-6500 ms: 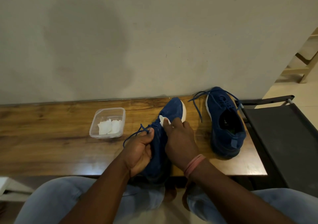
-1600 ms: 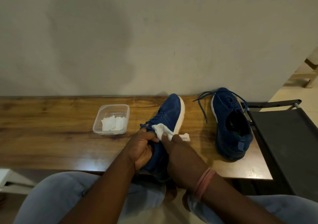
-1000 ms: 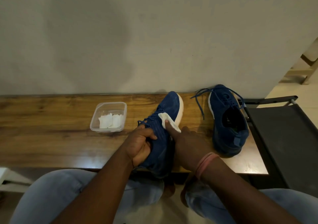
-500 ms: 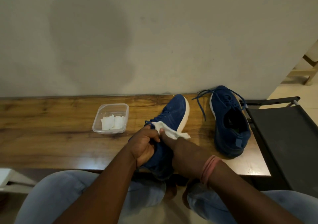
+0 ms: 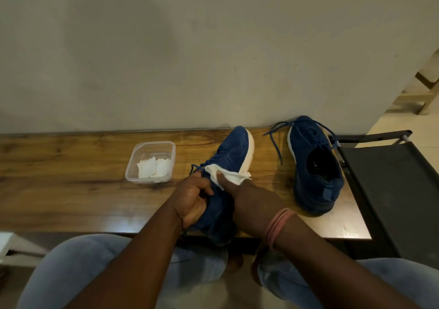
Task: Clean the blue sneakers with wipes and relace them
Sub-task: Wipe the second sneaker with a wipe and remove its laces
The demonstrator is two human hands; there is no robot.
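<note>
- The heel end of the near sneaker [image 5: 234, 153] is being hidden by both hands and is hanging past the front edge of the worktop [image 5: 71, 190], so its opening cannot be made out.
- The fingers of the right hand [image 5: 247, 197] are being covered by the wipe [image 5: 228, 175] and the shoe; only the thumb is being seen, pressed on the white cloth, with the wipe being pinched against the sneaker's upper.
- The left hand [image 5: 192, 199] is being curled around the near sneaker's left side, close to the loose lace ends.
- The near sneaker is being shown as blue suede-like fabric with a smooth white sole edge; its long axis is running away from the person, toe pointing at the wall and tilted slightly right.
- The second sneaker [image 5: 313, 166] is being left flat on the worktop to the right, well apart, toe to the wall, laces trailing loose.
- Folded white wipes are being kept in a clear plastic tub [image 5: 152, 161] with rounded corners, left of the shoes.
- The wood-grain worktop is being cut off at the left.
</note>
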